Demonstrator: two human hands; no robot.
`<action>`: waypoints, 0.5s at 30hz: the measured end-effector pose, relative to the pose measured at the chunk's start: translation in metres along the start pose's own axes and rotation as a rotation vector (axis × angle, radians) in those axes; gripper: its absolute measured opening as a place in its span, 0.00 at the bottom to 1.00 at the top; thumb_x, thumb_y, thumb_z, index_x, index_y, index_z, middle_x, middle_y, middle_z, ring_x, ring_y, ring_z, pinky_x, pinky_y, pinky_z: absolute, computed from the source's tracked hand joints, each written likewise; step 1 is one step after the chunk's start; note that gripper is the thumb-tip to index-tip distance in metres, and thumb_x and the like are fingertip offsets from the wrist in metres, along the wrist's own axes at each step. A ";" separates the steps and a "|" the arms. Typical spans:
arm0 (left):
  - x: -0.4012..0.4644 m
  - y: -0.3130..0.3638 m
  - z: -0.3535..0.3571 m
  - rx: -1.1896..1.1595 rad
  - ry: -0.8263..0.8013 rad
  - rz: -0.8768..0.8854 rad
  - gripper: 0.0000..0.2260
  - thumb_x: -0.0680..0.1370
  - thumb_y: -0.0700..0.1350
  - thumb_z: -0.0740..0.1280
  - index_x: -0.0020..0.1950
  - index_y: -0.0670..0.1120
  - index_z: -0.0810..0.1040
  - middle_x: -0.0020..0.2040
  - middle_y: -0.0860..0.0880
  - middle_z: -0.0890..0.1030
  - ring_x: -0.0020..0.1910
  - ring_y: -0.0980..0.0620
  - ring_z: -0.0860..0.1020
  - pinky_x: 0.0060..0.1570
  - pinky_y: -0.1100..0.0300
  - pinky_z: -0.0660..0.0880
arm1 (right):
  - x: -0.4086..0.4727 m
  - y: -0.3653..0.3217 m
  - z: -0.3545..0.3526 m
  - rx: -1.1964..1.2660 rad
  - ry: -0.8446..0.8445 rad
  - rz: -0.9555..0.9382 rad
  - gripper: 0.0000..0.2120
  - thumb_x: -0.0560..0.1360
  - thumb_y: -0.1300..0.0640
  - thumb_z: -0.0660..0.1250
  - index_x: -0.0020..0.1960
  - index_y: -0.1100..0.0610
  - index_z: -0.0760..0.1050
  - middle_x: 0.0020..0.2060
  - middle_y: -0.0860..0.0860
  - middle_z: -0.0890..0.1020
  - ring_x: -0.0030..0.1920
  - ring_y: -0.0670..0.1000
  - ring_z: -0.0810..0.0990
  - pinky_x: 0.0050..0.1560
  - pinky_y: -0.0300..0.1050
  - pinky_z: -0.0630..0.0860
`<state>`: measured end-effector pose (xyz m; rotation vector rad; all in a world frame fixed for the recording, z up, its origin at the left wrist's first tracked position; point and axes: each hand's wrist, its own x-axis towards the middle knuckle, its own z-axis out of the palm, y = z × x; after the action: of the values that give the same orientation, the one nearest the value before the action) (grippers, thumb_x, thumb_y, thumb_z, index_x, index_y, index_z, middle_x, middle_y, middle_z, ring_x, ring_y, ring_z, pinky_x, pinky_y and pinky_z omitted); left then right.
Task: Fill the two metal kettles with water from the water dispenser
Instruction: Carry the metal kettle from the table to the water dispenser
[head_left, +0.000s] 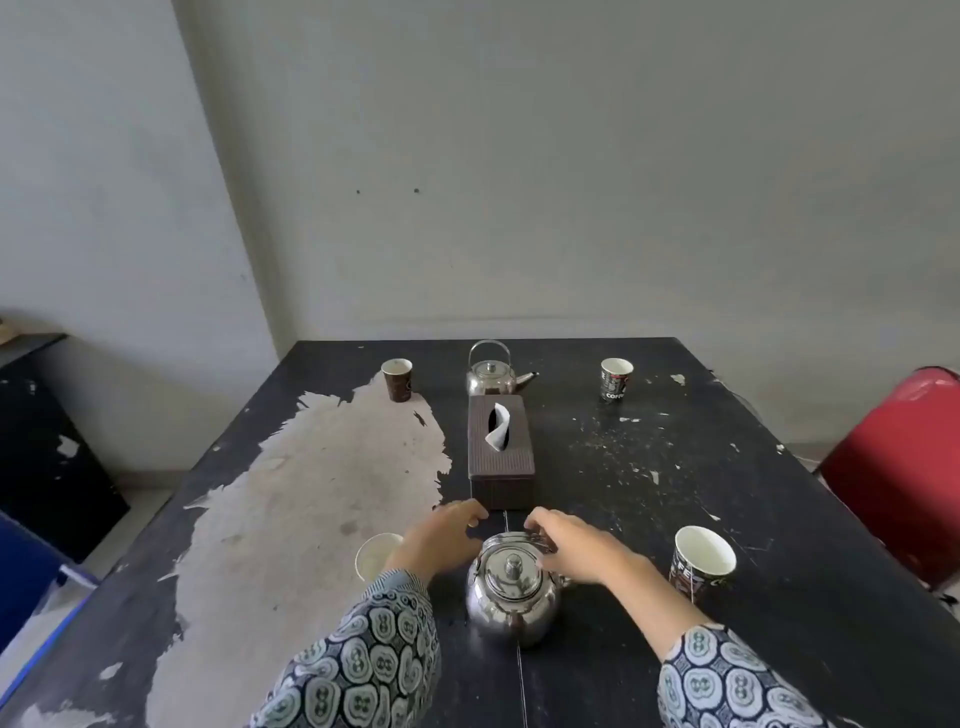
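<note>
My right hand rests loosely curled fingers on the near kettle's folded-back handle, gripping nothing firmly, while my left hand hovers open just left of that kettle on the table.

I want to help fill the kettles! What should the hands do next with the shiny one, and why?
Probably close the right hand on the near kettle's handle and lift. Its fingers already touch the handle, the left hand hovers beside it, the lid is on, and no water dispenser is in view, so the kettle likely must be carried.
</note>
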<state>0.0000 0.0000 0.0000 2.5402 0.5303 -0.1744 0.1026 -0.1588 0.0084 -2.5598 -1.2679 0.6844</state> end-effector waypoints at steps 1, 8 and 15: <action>0.001 -0.002 0.006 0.021 -0.018 0.009 0.19 0.76 0.43 0.64 0.67 0.45 0.70 0.65 0.45 0.75 0.62 0.47 0.74 0.63 0.54 0.71 | -0.001 -0.002 0.005 -0.013 0.020 0.021 0.19 0.75 0.59 0.61 0.65 0.51 0.64 0.64 0.51 0.71 0.63 0.54 0.71 0.56 0.53 0.70; 0.006 -0.005 0.043 0.020 0.073 0.051 0.08 0.80 0.43 0.58 0.58 0.45 0.69 0.59 0.46 0.78 0.55 0.43 0.77 0.53 0.49 0.73 | -0.001 0.009 0.045 0.151 0.278 0.147 0.04 0.77 0.60 0.56 0.50 0.51 0.65 0.54 0.51 0.76 0.51 0.53 0.77 0.49 0.54 0.74; -0.024 0.001 0.030 0.119 0.129 0.154 0.07 0.81 0.43 0.56 0.58 0.46 0.68 0.58 0.46 0.78 0.53 0.40 0.78 0.51 0.46 0.75 | -0.029 -0.008 0.043 0.117 0.360 0.124 0.08 0.77 0.63 0.57 0.50 0.50 0.67 0.52 0.49 0.76 0.52 0.51 0.77 0.49 0.53 0.76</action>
<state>-0.0216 -0.0248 -0.0196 2.7086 0.3810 0.0145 0.0611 -0.1776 -0.0173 -2.5317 -0.9318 0.2867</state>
